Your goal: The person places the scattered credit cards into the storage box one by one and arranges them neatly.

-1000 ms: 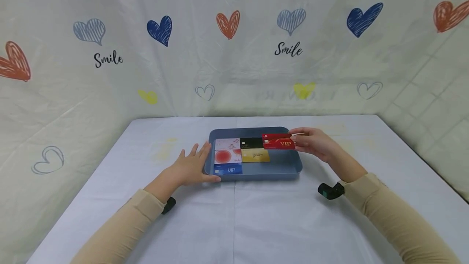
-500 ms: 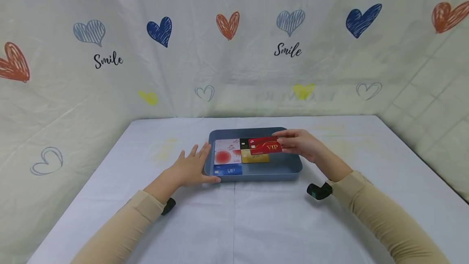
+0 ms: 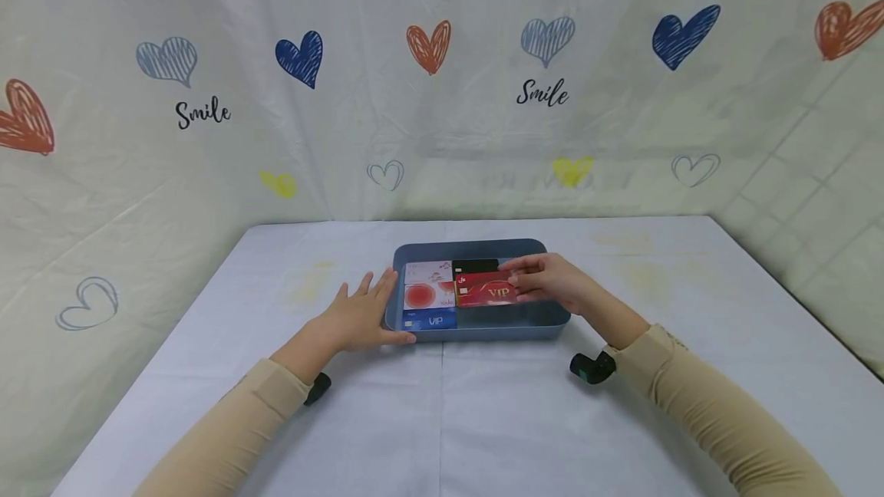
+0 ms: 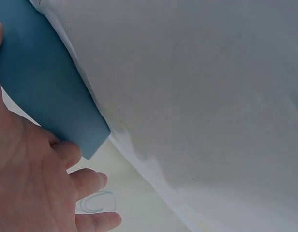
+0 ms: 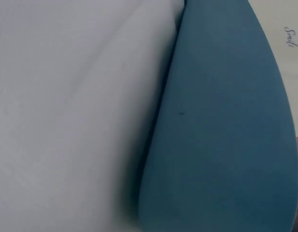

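Observation:
A blue-grey tray (image 3: 518,322) holds several cards. My left hand (image 3: 355,320) rests against its left end, fingers spread and thumb by the front corner; in the left wrist view that hand (image 4: 33,179) lies along the tray's outer wall (image 4: 52,82). My right hand (image 3: 555,282) pinches the right end of a red VIP card (image 3: 479,290) inside the tray. That card covers the gold card and lies just in front of a black card (image 3: 476,264). Whether it touches the gold card, I cannot tell. In the right wrist view, the tray wall (image 5: 221,121) hides most of the hand.
At the tray's left are a pale pink card (image 3: 420,272), a white card with a red circle (image 3: 420,296) and a blue VIP card (image 3: 430,319). A white cloth covers the table (image 3: 442,420). Behind hangs a curtain (image 3: 345,121) printed with hearts.
My right hand has carried the red card left and toward the front, from over the black card's right end onto the gold card's place. The left hand has stayed put.

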A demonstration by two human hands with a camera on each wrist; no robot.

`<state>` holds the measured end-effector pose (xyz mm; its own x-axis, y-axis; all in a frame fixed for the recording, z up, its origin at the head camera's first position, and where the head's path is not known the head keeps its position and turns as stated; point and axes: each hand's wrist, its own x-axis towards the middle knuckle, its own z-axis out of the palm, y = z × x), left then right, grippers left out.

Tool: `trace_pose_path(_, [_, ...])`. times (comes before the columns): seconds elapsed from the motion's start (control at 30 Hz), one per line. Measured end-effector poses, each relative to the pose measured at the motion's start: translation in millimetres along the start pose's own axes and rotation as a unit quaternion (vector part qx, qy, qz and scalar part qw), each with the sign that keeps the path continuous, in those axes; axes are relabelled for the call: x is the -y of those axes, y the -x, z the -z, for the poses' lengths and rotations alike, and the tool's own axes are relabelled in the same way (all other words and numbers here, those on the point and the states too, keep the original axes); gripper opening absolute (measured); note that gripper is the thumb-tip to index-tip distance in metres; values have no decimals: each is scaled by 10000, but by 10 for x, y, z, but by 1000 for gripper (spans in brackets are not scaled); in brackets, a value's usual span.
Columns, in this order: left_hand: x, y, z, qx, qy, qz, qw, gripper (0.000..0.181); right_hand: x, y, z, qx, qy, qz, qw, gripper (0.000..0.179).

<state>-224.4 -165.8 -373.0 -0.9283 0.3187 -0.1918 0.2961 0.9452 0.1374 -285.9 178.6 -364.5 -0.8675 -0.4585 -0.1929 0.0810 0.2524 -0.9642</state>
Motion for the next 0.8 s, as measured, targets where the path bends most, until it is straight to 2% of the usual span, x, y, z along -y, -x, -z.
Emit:
trace_pose_path(0.4, [26,-31,-28,4,-9,33,10000,122,-7,-17,-46,411,982,59,9943,37])
trace_pose_path(0.8, [17,-32,-24,33,-2,76,10000,122,-37,-56,-93,554,1263,-76,9904,35])
